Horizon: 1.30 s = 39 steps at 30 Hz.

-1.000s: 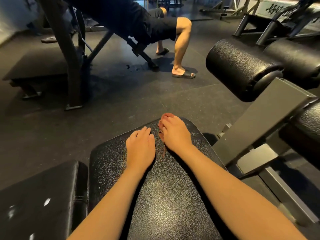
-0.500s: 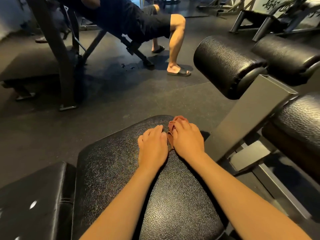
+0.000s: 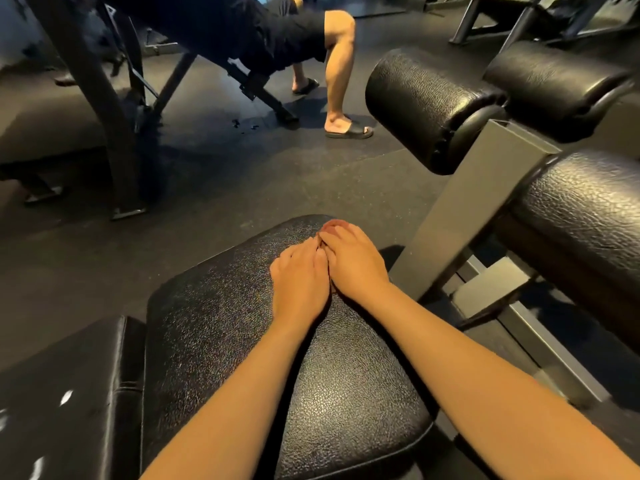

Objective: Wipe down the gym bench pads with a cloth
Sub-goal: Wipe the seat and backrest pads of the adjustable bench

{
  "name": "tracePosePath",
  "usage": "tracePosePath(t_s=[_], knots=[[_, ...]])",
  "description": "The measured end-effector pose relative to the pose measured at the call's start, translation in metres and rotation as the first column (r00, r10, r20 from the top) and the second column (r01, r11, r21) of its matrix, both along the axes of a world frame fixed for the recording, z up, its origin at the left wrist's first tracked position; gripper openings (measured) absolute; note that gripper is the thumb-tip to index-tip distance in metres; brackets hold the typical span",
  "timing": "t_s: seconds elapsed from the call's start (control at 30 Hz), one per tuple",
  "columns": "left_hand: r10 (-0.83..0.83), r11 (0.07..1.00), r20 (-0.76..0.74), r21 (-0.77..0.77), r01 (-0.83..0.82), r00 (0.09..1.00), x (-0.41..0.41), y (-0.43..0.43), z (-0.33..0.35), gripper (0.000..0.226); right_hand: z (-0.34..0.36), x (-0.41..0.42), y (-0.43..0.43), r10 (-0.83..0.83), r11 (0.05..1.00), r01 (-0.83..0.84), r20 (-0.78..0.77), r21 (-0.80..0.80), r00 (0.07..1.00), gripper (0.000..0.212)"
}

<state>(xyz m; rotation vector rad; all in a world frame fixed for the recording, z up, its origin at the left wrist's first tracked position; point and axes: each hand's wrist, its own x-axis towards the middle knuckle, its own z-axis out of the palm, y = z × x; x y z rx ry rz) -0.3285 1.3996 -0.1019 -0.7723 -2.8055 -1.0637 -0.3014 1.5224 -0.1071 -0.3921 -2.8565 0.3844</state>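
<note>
The right hand (image 3: 356,263) lies flat with fingers nearly straight, pressing a reddish cloth (image 3: 334,224) onto the seat pad (image 3: 214,306) near its far edge (only the cloth's rim shows past the fingertips). The left hand (image 3: 299,275) rests flat and touching alongside, holding nothing. Roller pads (image 3: 426,105) stand to the right, and another person's leg (image 3: 337,74) is well beyond.

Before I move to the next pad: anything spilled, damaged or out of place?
Only dark splotches on the floor by the foot of the far bench, like drips; what they are is unclear. The seat pad looks intact; the cloth peeks out under the right hand.
</note>
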Motion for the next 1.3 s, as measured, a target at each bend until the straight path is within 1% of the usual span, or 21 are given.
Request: tracePosePath(t_s=[0.07, 0.13, 0.17, 0.27, 0.33, 0.37, 0.43, 0.47, 0.5, 0.6, 0.67, 0.7, 0.77, 0.83, 0.87, 0.93, 1.0, 1.07, 1.13, 1.23, 1.3], knots=[[-0.020, 0.998, 0.004, 0.054, 0.020, 1.000, -0.004, -0.005, 0.000, 0.036, 0.010, -0.007, -0.002, 0.010, 1.000, -0.010, 0.013, -0.025, 1.000, 0.055], [-0.005, 0.997, -0.003, 0.075, 0.005, 1.000, -0.008, -0.015, 0.000, 0.031, 0.014, -0.008, -0.014, 0.054, 0.998, -0.054, 0.006, -0.020, 0.998, 0.043], [0.030, 0.998, -0.010, 0.047, -0.029, 1.000, -0.010, -0.022, 0.001, 0.029, 0.014, -0.007, -0.023, 0.112, 0.994, -0.112, -0.015, -0.011, 0.994, 0.038], [0.138, 0.987, -0.039, -0.081, -0.140, 0.990, -0.019, -0.046, -0.006, 0.030, 0.012, -0.004, -0.034, 0.278, 0.961, -0.278, -0.040, 0.011, 0.960, 0.038], [0.130, 0.982, -0.050, -0.134, -0.136, 0.990, -0.024, -0.057, -0.011, 0.038, 0.014, -0.009, -0.023, 0.249, 0.968, -0.249, -0.033, 0.013, 0.968, 0.032], [0.129, 0.984, -0.039, -0.122, -0.133, 0.991, -0.024, -0.060, -0.012, 0.039, 0.016, -0.012, -0.019, 0.202, 0.979, -0.200, -0.047, 0.038, 0.978, 0.030], [0.134, 0.988, -0.016, -0.081, -0.134, 0.991, -0.026, -0.061, -0.010, 0.035, 0.018, -0.018, -0.021, 0.064, 0.988, -0.058, -0.034, 0.143, 0.997, 0.027], [0.137, 0.989, -0.019, -0.054, -0.138, 0.990, -0.027, -0.060, -0.009, 0.030, 0.019, -0.022, -0.031, 0.033, 0.981, -0.030, -0.014, 0.191, 0.999, 0.029], [0.136, 0.990, -0.029, -0.025, -0.137, 0.990, -0.028, -0.060, -0.007, 0.025, 0.019, -0.027, -0.043, 0.061, 0.981, -0.060, -0.004, 0.186, 0.998, 0.029], [0.116, 0.981, 0.032, 0.152, -0.119, 0.993, -0.035, -0.062, -0.006, 0.022, 0.008, -0.043, -0.066, 0.257, 0.966, -0.258, -0.021, -0.037, 0.966, 0.034], [0.098, 0.981, 0.012, 0.165, -0.099, 0.995, -0.036, -0.064, -0.006, 0.023, 0.005, -0.051, -0.056, 0.311, 0.948, -0.310, 0.001, -0.074, 0.951, 0.039], [0.093, 0.988, -0.007, 0.125, -0.091, 0.996, -0.034, -0.064, -0.006, 0.023, 0.003, -0.052, -0.047, 0.302, 0.952, -0.301, 0.007, -0.057, 0.953, 0.038], [0.089, 0.996, -0.041, 0.016, -0.088, 0.995, -0.031, -0.063, -0.007, 0.031, 0.010, -0.049, -0.026, 0.207, 0.977, -0.208, 0.023, 0.042, 0.978, 0.033], [0.095, 0.993, -0.047, -0.066, -0.098, 0.994, -0.027, -0.061, -0.008, 0.040, 0.024, -0.033, -0.013, 0.135, 0.974, -0.144, 0.063, 0.175, 0.989, 0.036], [0.086, 0.991, -0.053, -0.096, -0.091, 0.995, -0.024, -0.059, -0.008, 0.041, 0.030, -0.022, -0.011, 0.128, 0.972, -0.137, 0.059, 0.189, 0.990, 0.038], [0.031, 0.985, -0.085, -0.167, -0.044, 0.996, -0.015, -0.046, -0.005, 0.044, 0.040, 0.002, -0.013, 0.086, 0.978, -0.088, 0.016, 0.191, 0.996, 0.042], [-0.025, 0.979, -0.096, -0.203, 0.005, 0.995, -0.006, -0.025, -0.001, 0.044, 0.035, 0.023, -0.016, -0.030, 0.967, 0.041, -0.046, 0.251, 0.998, 0.047], [-0.054, 0.976, -0.103, -0.218, 0.030, 0.993, 0.002, -0.008, -0.001, 0.045, 0.024, 0.037, -0.014, -0.125, 0.967, 0.128, -0.024, 0.219, 0.992, 0.051], [-0.037, 0.976, -0.093, -0.217, 0.016, 0.995, 0.005, -0.002, -0.003, 0.045, 0.013, 0.036, -0.005, -0.085, 0.981, 0.070, 0.079, 0.181, 0.993, 0.056], [-0.056, 0.974, -0.125, -0.225, 0.027, 0.991, 0.006, -0.007, -0.006, 0.046, 0.015, 0.014, 0.009, -0.108, 0.994, 0.109, 0.094, -0.005, 0.990, 0.044], [-0.078, 0.971, -0.144, -0.234, 0.043, 0.986, 0.009, -0.009, -0.004, 0.046, 0.018, 0.004, 0.011, -0.124, 0.990, 0.129, 0.086, -0.051, 0.989, 0.043]])
